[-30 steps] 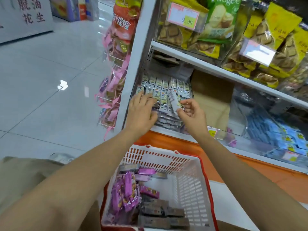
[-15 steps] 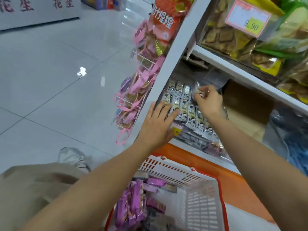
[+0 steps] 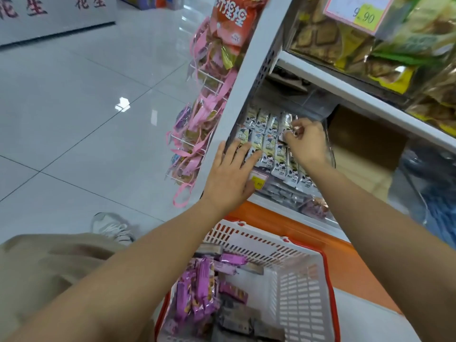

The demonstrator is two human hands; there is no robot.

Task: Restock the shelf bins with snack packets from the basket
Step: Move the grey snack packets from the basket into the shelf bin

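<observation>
Left hand (image 3: 229,177) flat at bin (image 3: 278,193) edge, right hand (image 3: 306,141) round packet (image 3: 286,120) deep inside

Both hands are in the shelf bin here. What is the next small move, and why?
Probably the right hand should press the white packet it pinches down into the back row and let go. That packet sits at the back of the bin, while the left hand lies flat on the front rows, steadying them.

basket (image 3: 303,245) below shelf bin (image 3: 329,154), packets (image 3: 267,146) inside bin
</observation>
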